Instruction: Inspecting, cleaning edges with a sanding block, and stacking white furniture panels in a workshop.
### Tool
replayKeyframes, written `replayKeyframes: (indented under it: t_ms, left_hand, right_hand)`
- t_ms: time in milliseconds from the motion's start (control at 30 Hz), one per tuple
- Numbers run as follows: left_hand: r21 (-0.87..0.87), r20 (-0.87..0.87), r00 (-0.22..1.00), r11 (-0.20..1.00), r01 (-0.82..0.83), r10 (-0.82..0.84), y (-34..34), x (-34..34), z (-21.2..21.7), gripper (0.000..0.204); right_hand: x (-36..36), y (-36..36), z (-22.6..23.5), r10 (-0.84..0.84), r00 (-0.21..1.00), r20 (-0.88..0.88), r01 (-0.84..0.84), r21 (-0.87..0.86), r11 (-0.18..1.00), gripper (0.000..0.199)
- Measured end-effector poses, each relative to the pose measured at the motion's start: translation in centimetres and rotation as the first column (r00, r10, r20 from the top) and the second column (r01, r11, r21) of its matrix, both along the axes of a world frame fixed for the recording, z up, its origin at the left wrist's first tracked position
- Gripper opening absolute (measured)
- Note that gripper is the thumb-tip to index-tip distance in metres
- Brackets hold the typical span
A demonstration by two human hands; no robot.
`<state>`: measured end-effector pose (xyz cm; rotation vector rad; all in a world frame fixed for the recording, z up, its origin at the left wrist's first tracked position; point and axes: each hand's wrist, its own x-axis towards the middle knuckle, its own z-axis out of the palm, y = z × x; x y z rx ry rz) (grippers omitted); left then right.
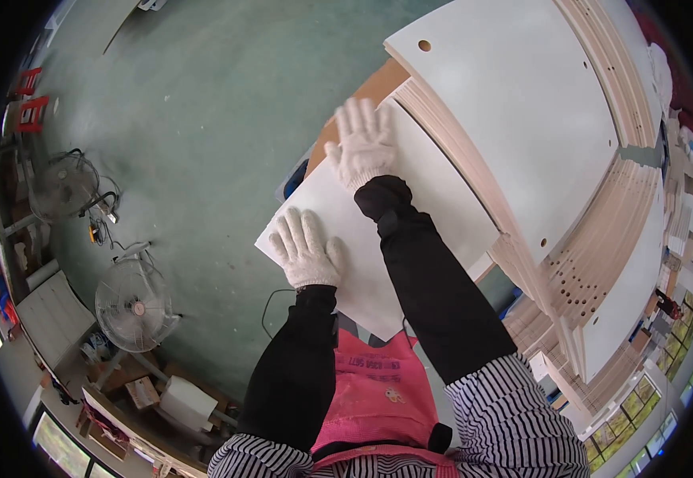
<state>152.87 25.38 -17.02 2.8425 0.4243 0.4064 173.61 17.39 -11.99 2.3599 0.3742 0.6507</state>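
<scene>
Gloved left hand (305, 248) and right hand (362, 145) lie flat, fingers spread, gripping nothing, on a white panel (434, 199) beside stacked boards (522, 103) — steady, even pressure seems best

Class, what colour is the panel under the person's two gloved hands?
White, seen in the head view: the panel under the left hand and right hand.
</scene>
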Motion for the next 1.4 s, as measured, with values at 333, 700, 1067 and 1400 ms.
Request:
replayKeyframes:
  t_ms: [333,700,1067,1400]
  left_hand:
    - [0.107,0.087,0.995,0.994,0.037,-0.046,0.6,-0.6,-0.8,0.075]
    - [0.117,0.080,0.997,0.993,0.013,-0.023,0.6,-0.8,-1.1,0.073]
    - [0.082,0.065,0.998,0.996,-0.020,0.015,0.3,-0.9,-0.9,0.073]
    - [-0.054,0.051,0.999,0.998,-0.008,0.011,0.7,-1.0,-0.1,0.072]
  right_hand:
    - [-1.2,-6.8,-0.4,0.371,0.916,-0.150,-0.187,0.661,0.727,0.073]
    - [-19.6,-21.8,-7.6,-0.288,0.771,-0.569,0.586,0.810,-0.032,0.074]
    - [-12.4,-15.9,-3.6,0.111,0.911,-0.398,0.151,0.570,0.807,0.083]
    - [-4.1,-1.5,-0.9,0.343,0.904,-0.256,-0.173,0.514,0.840,0.079]
